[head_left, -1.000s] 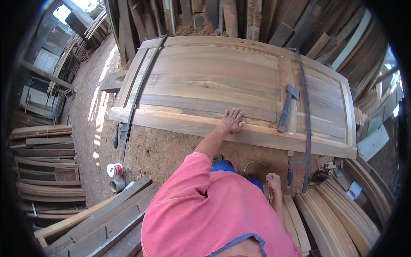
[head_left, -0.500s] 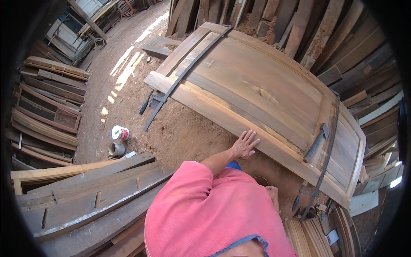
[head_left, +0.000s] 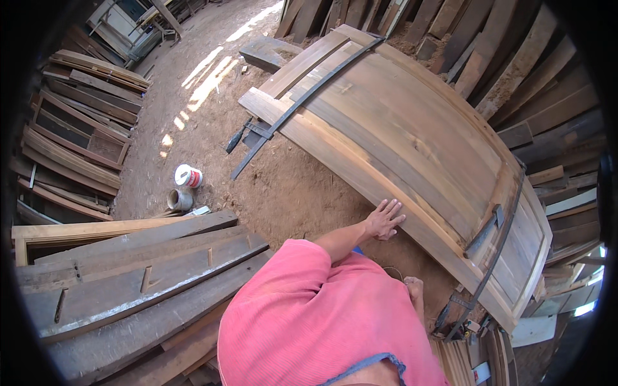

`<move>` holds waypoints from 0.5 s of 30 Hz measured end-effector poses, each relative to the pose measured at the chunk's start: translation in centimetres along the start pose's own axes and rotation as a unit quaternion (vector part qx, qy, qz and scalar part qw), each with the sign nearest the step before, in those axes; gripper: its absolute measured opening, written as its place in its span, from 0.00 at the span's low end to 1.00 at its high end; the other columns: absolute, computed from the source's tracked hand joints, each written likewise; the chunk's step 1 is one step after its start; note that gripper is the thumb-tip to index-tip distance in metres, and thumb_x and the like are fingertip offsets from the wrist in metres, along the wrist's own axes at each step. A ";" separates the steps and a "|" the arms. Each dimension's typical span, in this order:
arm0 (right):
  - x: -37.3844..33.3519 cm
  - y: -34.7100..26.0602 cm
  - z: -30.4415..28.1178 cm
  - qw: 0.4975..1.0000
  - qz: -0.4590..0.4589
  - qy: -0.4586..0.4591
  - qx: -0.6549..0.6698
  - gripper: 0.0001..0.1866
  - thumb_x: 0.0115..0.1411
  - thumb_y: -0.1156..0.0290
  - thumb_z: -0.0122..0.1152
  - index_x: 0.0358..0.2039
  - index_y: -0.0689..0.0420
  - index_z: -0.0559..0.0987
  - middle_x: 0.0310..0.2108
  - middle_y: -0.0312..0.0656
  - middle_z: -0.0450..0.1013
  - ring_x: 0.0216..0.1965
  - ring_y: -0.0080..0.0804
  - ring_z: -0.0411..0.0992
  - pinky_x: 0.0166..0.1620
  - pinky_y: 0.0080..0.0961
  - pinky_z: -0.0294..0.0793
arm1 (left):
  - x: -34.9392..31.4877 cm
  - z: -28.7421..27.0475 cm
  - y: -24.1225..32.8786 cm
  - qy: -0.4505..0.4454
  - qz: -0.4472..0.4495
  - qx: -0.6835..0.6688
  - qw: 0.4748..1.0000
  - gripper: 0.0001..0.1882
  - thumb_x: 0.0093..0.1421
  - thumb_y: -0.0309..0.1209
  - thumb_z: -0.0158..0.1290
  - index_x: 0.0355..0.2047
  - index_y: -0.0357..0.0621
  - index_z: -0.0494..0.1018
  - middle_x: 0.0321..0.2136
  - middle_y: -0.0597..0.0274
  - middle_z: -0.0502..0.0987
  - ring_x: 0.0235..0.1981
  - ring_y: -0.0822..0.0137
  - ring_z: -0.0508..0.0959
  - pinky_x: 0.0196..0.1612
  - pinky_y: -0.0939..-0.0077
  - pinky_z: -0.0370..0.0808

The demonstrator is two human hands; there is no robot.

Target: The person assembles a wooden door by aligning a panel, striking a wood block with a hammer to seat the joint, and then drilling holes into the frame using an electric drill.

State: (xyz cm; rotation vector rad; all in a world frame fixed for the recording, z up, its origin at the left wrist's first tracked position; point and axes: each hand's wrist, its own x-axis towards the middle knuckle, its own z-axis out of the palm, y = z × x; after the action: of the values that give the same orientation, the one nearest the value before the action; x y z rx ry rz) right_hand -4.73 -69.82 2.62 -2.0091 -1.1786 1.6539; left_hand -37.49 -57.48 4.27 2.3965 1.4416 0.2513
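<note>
A wide wooden door panel [head_left: 412, 141] lies on supports in front of me, with frame rails around its boards. My left hand [head_left: 384, 220] rests on its near edge, fingers spread and holding nothing. One dark bar clamp [head_left: 309, 93] crosses the panel's left end; another bar clamp [head_left: 494, 248] crosses the right part. A dark-handled tool like a hammer [head_left: 486, 230] lies on the panel beside the right clamp. What looks like my right hand [head_left: 414, 286] shows low beside my pink shirt, mostly hidden; its fingers are unclear.
Stacked frames and boards [head_left: 77, 141] line the left side. Grooved timbers [head_left: 141, 276] lie at the lower left. A white tub [head_left: 188, 175] and a metal can [head_left: 179, 199] stand on the dirt ground. Planks [head_left: 508, 71] lean behind the panel.
The view has shifted, so the panel's left end and the ground things sit farther right in the picture. My left hand stays spread on the panel's near edge.
</note>
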 end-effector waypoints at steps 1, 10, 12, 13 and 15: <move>0.2 -0.1 0.3 1.000 -0.024 -0.009 0.004 0.08 0.55 0.76 0.59 0.19 0.57 0.79 0.16 0.27 0.67 0.17 0.17 0.63 0.20 0.23 0.58 | 0.0 -0.2 -0.2 -0.005 0.002 0.003 1.000 0.37 0.64 0.52 0.47 0.71 0.54 0.59 0.73 0.39 0.48 0.75 0.41 0.43 0.73 0.41 0.39; -0.3 3.9 -1.0 0.960 0.005 0.129 -0.248 0.27 0.47 0.71 0.63 0.49 0.66 0.79 0.37 0.53 0.81 0.36 0.45 0.81 0.36 0.36 0.79 | 2.5 -0.1 0.2 -0.026 0.033 0.032 0.999 0.39 0.66 0.51 0.48 0.73 0.51 0.52 0.73 0.35 0.43 0.74 0.37 0.40 0.72 0.36 0.38; -0.7 2.7 -0.8 0.968 0.051 0.122 -0.214 0.25 0.45 0.71 0.60 0.46 0.64 0.82 0.38 0.57 0.81 0.37 0.47 0.82 0.36 0.37 0.80 | 2.1 0.1 -1.1 -0.033 0.032 0.044 0.998 0.42 0.64 0.48 0.51 0.73 0.48 0.50 0.73 0.35 0.43 0.74 0.35 0.39 0.71 0.34 0.38; -1.5 1.5 -1.2 0.975 0.059 0.098 -0.193 0.15 0.45 0.74 0.58 0.34 0.65 0.83 0.28 0.55 0.80 0.28 0.45 0.81 0.29 0.39 0.77 | 2.0 -0.1 -1.2 -0.039 0.035 0.056 0.997 0.42 0.64 0.48 0.51 0.73 0.48 0.50 0.72 0.33 0.43 0.74 0.34 0.40 0.71 0.33 0.38; -3.8 4.0 -1.1 0.982 0.120 0.130 -0.057 0.09 0.46 0.75 0.56 0.29 0.64 0.81 0.23 0.53 0.77 0.24 0.43 0.80 0.25 0.40 0.74 | 2.3 0.1 -0.2 -0.047 0.054 0.067 0.995 0.43 0.63 0.48 0.51 0.73 0.46 0.49 0.71 0.30 0.44 0.73 0.30 0.40 0.70 0.31 0.38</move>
State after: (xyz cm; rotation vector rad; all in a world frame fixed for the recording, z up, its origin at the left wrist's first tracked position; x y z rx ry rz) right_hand -2.09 -74.77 2.87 -2.4345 -0.9889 1.3911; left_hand -36.59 -55.39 4.06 2.5618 1.3272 0.0683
